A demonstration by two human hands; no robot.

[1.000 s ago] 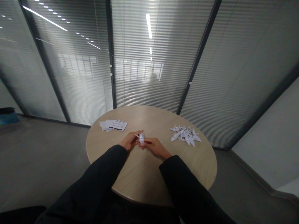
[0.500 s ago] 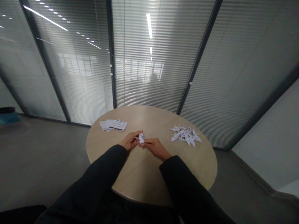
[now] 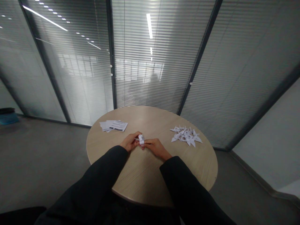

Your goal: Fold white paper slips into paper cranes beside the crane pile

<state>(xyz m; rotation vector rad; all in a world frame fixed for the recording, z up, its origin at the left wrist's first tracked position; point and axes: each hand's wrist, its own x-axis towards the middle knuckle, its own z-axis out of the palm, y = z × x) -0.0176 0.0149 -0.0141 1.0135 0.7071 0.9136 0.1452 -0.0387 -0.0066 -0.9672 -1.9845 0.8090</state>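
Observation:
A small piece of folded white paper (image 3: 141,139) is held between my two hands above the middle of the table. My left hand (image 3: 129,142) grips its left side, fingers closed around it. From the right, my right hand (image 3: 156,147) pinches its lower right edge between thumb and fingers. Some grey print shows on the paper, and a thin white point sticks out to the left. The fingertips partly cover the folds, so its full shape is hidden.
On the round wooden table (image 3: 142,190), a pile of folded white paper shapes with pointed ends (image 3: 187,136) lies at the right. Several flat printed sheets (image 3: 114,125) overlap at the back left. A glass partition with blinds (image 3: 152,90) stands behind the table.
The folded paper has tilted slightly and shifted a little to the left between my fingers. My left fingertips have moved slightly; both hands keep their hold.

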